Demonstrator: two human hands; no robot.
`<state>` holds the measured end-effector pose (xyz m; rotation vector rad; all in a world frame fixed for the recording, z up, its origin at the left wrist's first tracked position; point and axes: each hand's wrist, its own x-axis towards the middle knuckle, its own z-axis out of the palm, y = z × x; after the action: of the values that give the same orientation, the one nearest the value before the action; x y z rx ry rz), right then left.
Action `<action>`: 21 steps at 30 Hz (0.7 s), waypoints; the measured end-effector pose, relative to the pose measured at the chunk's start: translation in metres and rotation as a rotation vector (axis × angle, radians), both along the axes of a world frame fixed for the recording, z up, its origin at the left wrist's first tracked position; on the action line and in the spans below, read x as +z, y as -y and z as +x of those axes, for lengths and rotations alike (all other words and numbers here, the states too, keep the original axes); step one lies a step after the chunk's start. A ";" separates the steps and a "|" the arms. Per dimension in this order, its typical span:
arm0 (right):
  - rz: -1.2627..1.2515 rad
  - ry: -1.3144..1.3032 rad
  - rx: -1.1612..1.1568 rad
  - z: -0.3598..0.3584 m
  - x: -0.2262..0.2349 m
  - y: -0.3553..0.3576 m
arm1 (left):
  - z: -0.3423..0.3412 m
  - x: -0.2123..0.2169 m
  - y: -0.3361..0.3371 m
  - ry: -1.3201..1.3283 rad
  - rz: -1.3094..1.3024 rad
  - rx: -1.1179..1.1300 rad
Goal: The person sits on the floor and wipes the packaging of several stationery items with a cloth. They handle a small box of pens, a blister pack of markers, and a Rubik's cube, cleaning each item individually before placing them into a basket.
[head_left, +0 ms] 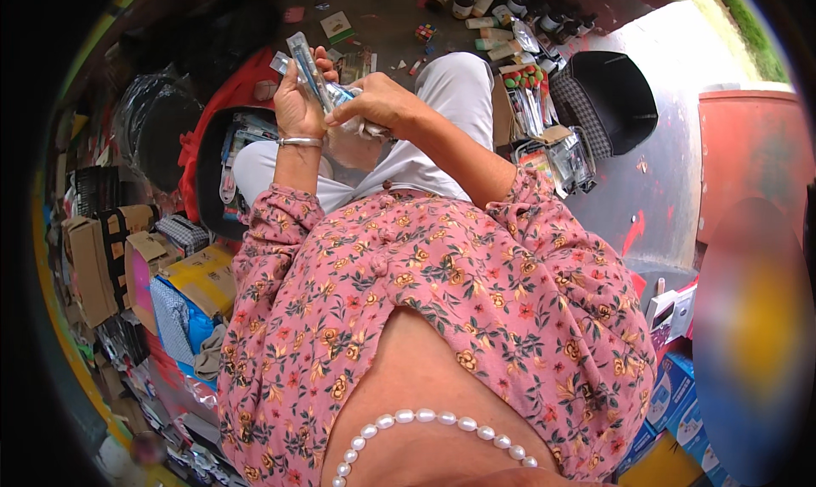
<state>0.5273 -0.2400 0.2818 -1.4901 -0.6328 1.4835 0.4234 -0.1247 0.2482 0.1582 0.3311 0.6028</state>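
Several slim clear packets (pixel 307 68), held above lap (pixel 459 92) | left hand (pixel 299 106): grip closed round them | right hand (pixel 380 104): grip pinching lower end | step, apparently: evening them up | next move calls for: steady left-hand hold

We note daylight entering from the upper right, where the pale ground (pixel 680 45) burns out to white. Left side dim; the upper left sinks into near-black. Small glints on the clear packets (pixel 308 69), upper centre, and on the dark plastic bag (pixel 155 117) at left. Floral shirt (pixel 442 266) evenly lit, crisp. We see fisheye bending toward the rim, black corners, and a coloured smear (pixel 756 334), lower right, badly out of focus.
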 end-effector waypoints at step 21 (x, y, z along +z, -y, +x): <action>0.160 0.101 0.065 0.005 0.036 0.009 | -0.016 0.018 -0.003 0.090 0.136 -0.029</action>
<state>0.5319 -0.2493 0.3181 -1.4384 -0.8480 1.3791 0.4075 -0.1215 0.2660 0.2650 0.2010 0.6021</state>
